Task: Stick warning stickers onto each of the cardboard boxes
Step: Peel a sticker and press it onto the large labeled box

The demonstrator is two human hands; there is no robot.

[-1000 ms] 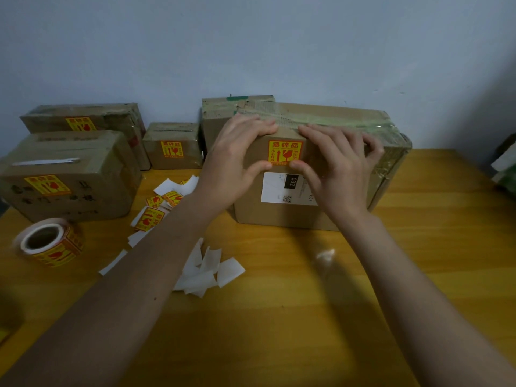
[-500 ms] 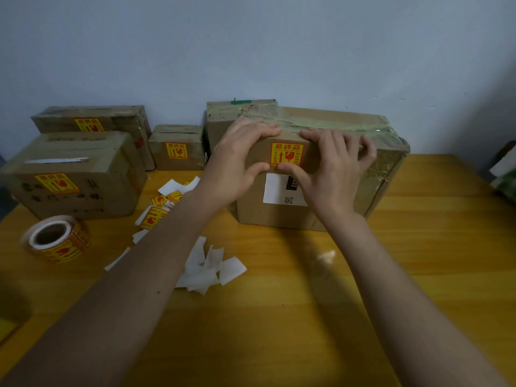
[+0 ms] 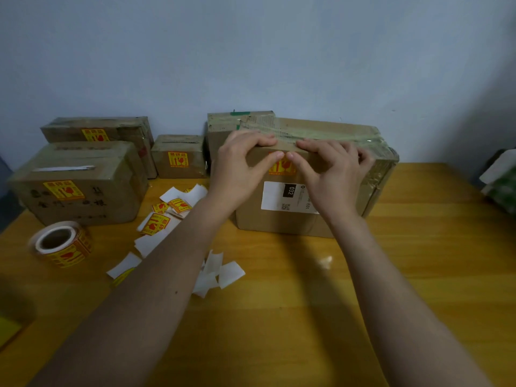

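A large taped cardboard box (image 3: 307, 223) stands on the wooden table (image 3: 279, 317) in front of me. A yellow and red warning sticker (image 3: 282, 169) sits on its front face, above a white shipping label (image 3: 273, 195). My left hand (image 3: 240, 169) and my right hand (image 3: 332, 177) rest on the box's top front edge. Both thumbs press on the sticker's upper part and meet over it, hiding its top. The fingers lie over the taped top.
Three boxes with stickers stand at the left: a big one (image 3: 83, 169), one behind it (image 3: 122, 132), a small one (image 3: 178, 143). Another box (image 3: 223, 124) stands behind the large one. A sticker roll (image 3: 62, 244), loose stickers (image 3: 155, 223) and backing papers (image 3: 217, 272) lie left of my arms.
My thumbs have moved inward and up along the sticker until their tips meet over its top. My fingers stay on the box's top edge.
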